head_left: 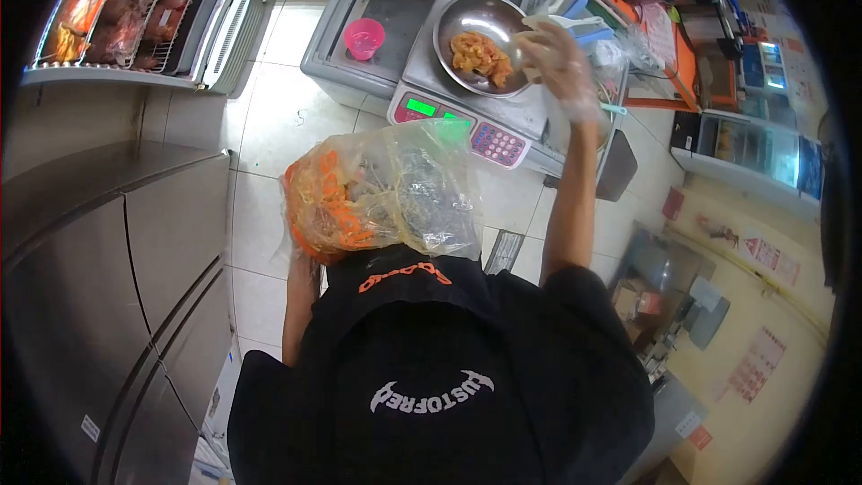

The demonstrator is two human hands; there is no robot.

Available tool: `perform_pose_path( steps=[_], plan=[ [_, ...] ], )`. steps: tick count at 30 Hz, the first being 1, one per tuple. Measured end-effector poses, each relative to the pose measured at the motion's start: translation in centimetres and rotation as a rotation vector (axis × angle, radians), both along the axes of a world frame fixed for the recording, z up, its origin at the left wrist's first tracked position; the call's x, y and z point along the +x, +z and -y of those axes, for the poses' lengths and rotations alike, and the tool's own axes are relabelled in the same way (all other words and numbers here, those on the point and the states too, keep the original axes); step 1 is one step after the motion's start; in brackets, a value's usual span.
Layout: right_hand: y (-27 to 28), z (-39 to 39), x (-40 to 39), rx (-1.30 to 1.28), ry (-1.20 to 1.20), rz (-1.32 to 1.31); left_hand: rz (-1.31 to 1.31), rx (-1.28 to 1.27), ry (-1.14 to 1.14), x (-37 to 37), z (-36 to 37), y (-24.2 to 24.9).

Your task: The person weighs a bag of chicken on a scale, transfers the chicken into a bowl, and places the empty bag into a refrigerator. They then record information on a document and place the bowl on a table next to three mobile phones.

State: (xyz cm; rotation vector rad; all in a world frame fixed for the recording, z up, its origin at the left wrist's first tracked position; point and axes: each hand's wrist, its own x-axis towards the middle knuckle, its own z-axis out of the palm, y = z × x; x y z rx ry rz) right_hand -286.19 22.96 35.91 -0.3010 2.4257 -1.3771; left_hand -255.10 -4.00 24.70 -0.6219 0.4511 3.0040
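Slipping was risked if the bag was loosely supported by the left hand behind it — grip hidden; beside the right hand, its closure indeterminable, meat was held in the bowl.

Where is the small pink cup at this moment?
In the head view, the pink cup is left of centre near the top, on the dark counter surface, to the left of the metal bowl and the scale.
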Motion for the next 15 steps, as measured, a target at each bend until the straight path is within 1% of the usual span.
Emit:
perform_pose_path(
  steps=[2,4,6,7,9,10,12,13,14,15],
  plan=[
    [4.3,1.9,4.1,-0.153,-0.065,0.001,0.016,-0.043,0.028,1.1,0.7,-0.4],
    [6.7,4.4,9.1,-0.283,0.265,0.053,0.025,-0.08,0.046,1.9,1.1,-0.7],
    [4.4,7.4,13.8,-0.393,0.593,0.195,0.021,-0.104,0.056,2.3,1.2,-1.0],
    [2.6,8.3,15.7,-0.181,0.719,0.19,0.015,-0.11,0.058,2.4,1.0,-1.2],
    [-1.9,11.0,19.4,0.138,0.805,-0.013,-0.005,-0.123,0.055,2.4,0.8,-1.3],
    [-2.2,11.8,20.1,0.138,0.805,-0.016,-0.015,-0.13,0.052,2.2,0.7,-1.2],
    [-2.3,12.6,21.0,-0.116,0.558,-0.213,-0.037,-0.136,0.057,2.0,0.2,-1.3],
    [-1.9,12.6,20.8,-0.116,0.564,-0.213,-0.049,-0.133,0.057,1.8,-0.1,-1.1],
    [-1.1,12.3,20.2,-0.179,0.631,-0.201,-0.049,-0.132,0.062,1.2,-0.3,-0.1],
    [-0.6,12.0,19.8,-0.24,0.698,-0.189,-0.095,-0.025,0.07,0.4,-0.9,1.0]
  ],
)
